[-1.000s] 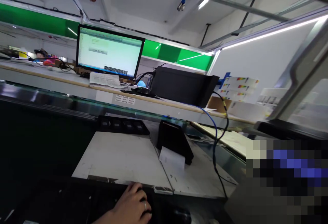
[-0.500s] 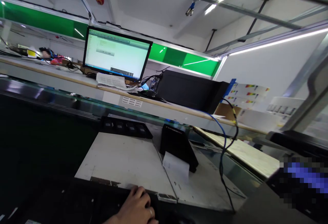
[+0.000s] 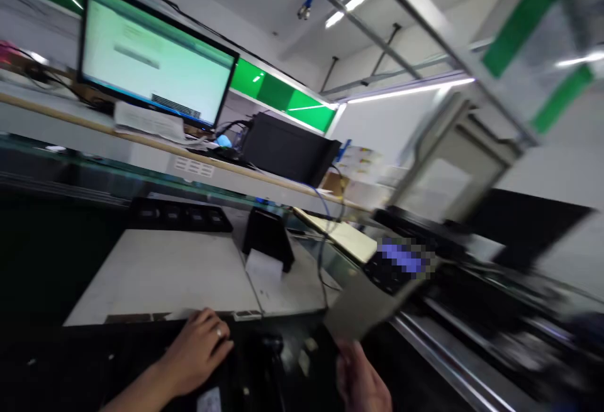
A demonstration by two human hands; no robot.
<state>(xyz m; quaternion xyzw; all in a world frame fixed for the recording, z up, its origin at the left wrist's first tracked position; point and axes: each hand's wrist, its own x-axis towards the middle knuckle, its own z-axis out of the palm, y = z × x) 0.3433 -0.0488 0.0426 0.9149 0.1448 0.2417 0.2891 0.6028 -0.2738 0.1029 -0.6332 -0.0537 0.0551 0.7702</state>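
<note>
Two hands are in my view, well apart, low in the frame. Furthest left, at about 8 o'clock, a white-topped board (image 3: pixel 155 277) lies on a dark work surface, with a black slotted tray (image 3: pixel 179 217) along its far edge at 9 o'clock. Above them at 10 o'clock, a flat-screen monitor (image 3: pixel 155 53) stands on the desk (image 3: pixel 70 116). My left hand (image 3: pixel 195 352) sits at about 7 o'clock against the board's near edge, a ring on one finger. Its fingers (image 3: pixel 207 324) are loosely curled and released, with nothing that I can see inside them. Just beyond it, also near 7 o'clock, a black stand (image 3: pixel 267 236) rests on the white top with a white paper slip (image 3: pixel 263 266) at its front. A black computer case (image 3: pixel 287 148) sits up on the desk at 12 o'clock. At about 5 o'clock, my right hand (image 3: pixel 363 380) is blurred, and its fingers (image 3: pixel 346 355) meet the lower edge of a flat grey panel (image 3: pixel 363 311), which slants up toward 4 o'clock and ends in a dark, pixelated section. The blur hides whether those fingers are gripping it.
</note>
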